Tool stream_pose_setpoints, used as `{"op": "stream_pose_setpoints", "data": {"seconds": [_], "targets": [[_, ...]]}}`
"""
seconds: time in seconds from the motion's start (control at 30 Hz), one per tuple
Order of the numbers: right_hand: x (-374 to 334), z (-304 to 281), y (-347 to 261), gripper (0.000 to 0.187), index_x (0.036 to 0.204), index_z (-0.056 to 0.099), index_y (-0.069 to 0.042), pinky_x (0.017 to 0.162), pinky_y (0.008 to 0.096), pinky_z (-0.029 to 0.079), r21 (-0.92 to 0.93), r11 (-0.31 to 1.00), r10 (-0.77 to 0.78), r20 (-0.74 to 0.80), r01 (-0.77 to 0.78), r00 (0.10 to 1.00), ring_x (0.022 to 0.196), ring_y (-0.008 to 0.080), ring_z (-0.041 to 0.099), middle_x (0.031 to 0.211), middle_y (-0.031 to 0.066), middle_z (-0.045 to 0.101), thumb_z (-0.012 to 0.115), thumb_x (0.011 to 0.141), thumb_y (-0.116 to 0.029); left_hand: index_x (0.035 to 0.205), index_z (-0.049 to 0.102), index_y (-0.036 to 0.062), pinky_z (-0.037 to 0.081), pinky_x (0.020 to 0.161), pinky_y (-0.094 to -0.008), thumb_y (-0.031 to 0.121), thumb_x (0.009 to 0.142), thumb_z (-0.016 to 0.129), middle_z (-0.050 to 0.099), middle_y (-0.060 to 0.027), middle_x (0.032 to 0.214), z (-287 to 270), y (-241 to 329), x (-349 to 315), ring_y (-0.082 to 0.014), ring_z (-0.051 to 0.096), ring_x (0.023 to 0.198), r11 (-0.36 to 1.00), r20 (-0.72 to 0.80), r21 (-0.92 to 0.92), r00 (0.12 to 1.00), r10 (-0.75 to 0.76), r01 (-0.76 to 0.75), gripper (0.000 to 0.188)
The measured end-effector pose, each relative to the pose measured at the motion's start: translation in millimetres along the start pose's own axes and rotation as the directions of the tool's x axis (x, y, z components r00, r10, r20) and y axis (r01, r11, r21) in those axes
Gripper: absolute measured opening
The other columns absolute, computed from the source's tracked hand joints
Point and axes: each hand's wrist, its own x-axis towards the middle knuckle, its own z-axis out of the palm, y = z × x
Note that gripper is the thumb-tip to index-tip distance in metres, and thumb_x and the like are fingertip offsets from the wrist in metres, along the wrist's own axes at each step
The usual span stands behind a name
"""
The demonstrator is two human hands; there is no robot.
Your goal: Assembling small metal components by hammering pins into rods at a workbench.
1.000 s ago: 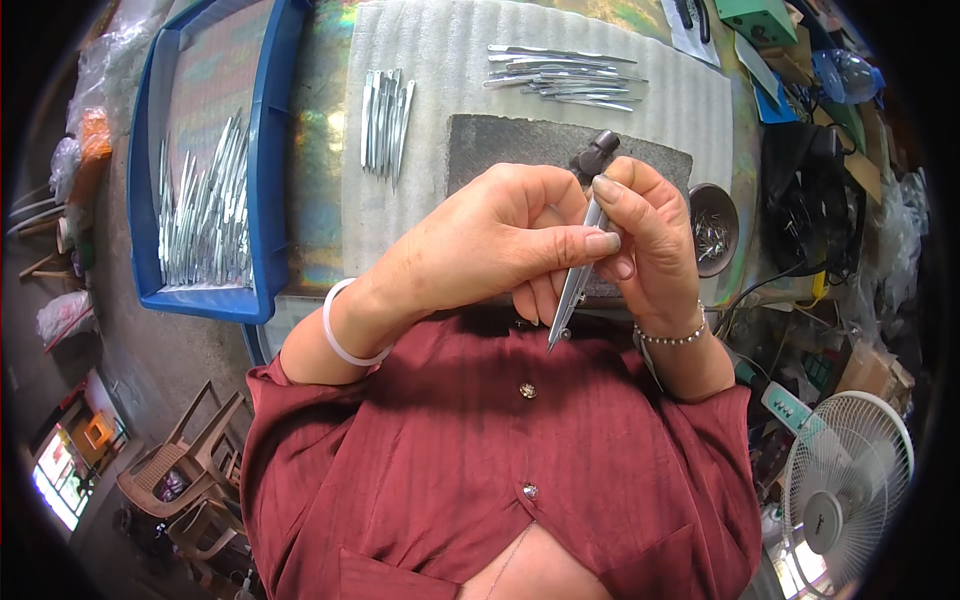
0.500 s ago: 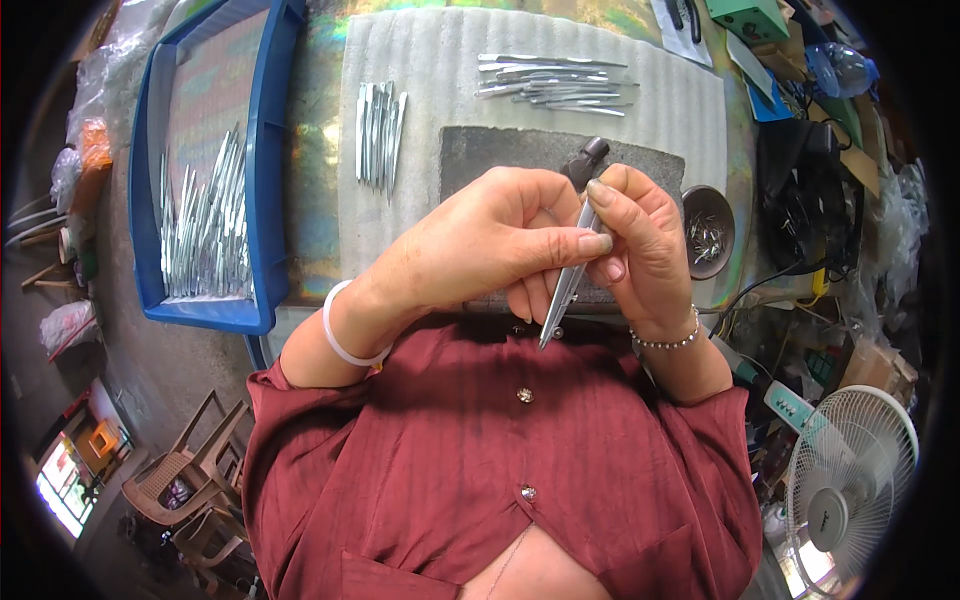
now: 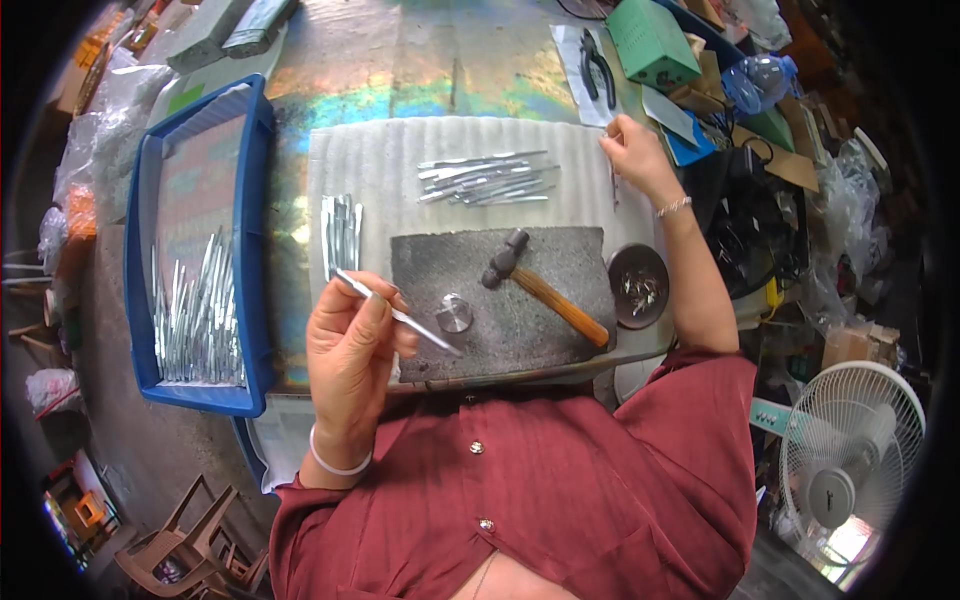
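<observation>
My left hand (image 3: pixel 350 345) pinches a slim silvery metal strip (image 3: pixel 425 333), which slants down to the right over the near-left corner of a dark grey slab. My right hand (image 3: pixel 640 160) reaches to the far right edge of the white foam sheet, fingers closed; a thin dark sliver shows just below them, too small to name. On the slab (image 3: pixel 430 260) lie a hammer (image 3: pixel 550 298) with a wooden handle and a small round metal block (image 3: pixel 454 313). Beyond it is a loose pile of similar strips (image 3: pixel 485 180). Another bundle of strips (image 3: pixel 342 230) lies left, beyond my left hand.
A blue tray (image 3: pixel 257 250) at the left holds many strips. Right of the slab stands a dark bowl (image 3: pixel 640 258) with small metal bits. Black-handled pliers (image 3: pixel 598 72), a green box (image 3: pixel 652 42) and a plastic bottle (image 3: pixel 760 82) are at the far right; a fan (image 3: pixel 850 450) stands near right.
My hands, which were together on the metal strip, have parted. The left keeps a strip and has moved left; the right has gone out to the far right. The view has shifted, uncovering the slab and hammer.
</observation>
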Motion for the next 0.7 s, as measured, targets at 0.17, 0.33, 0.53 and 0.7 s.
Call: {"op": "stream_pose_setpoints", "data": {"seconds": [0.17, 0.33, 0.53, 0.7], "targets": [[-87, -23, -129, 0.034, 0.115, 0.057, -0.003, 0.059, 0.0259, 0.048, 0.519, 0.843, -0.252, 0.149, 0.141, 0.956, 0.068, 0.0119, 0.059, 0.089, 0.0070, 0.062, 0.064, 0.082, -0.005, 0.104, 0.053, 0.0074, 0.059, 0.061, -0.0259, 0.009, 0.092, 0.058, 0.062, -0.0114, 0.092, -6, -17, 0, -0.0196, 0.068, 0.076, 0.931, -0.041, -0.328, 0.982, -0.184, 0.160, 0.013], [-148, -6, -178, 0.024, 0.105, 0.062, 0.004, 0.059, 0.0200, 0.048, 0.901, 0.387, -0.557, 0.062, 0.193, 0.828, 0.072, 0.0073, 0.058, 0.088, 0.0073, 0.061, 0.069, 0.083, -0.003, 0.097, 0.053, 0.0044, 0.060, 0.066, -0.0265, 0.007, 0.091, 0.059, 0.063, -0.0126, 0.092, 4, -35, 3, -0.0207, 0.068, 0.081, 0.860, 0.104, -0.383, 0.941, -0.323, 0.337, 0.009], [-163, -2, -185, 0.011, 0.096, 0.064, 0.005, 0.049, 0.0183, 0.043, 0.931, 0.250, -0.313, 0.338, -0.267, 0.888, 0.055, 0.0055, 0.054, 0.074, 0.0061, 0.061, 0.061, 0.090, -0.004, 0.094, 0.053, 0.0007, 0.053, 0.065, -0.0231, 0.006, 0.090, 0.062, 0.065, -0.0088, 0.084, 2, -26, -17, -0.0129, 0.066, 0.078, 0.926, 0.215, 0.164, 0.904, -0.369, 0.339, 0.011], [-169, 8, -198, 0.011, 0.094, 0.064, 0.004, 0.045, 0.0176, 0.039, 0.893, 0.195, -0.265, 0.446, -0.405, 0.855, 0.048, 0.0029, 0.049, 0.061, 0.0010, 0.057, 0.059, 0.092, -0.005, 0.097, 0.051, -0.0016, 0.051, 0.065, -0.0217, 0.007, 0.092, 0.060, 0.066, -0.0071, 0.081, -3, -21, -32, -0.0080, 0.063, 0.076, 0.880, 0.240, 0.411, 0.902, -0.358, 0.240, 0.013]]}}
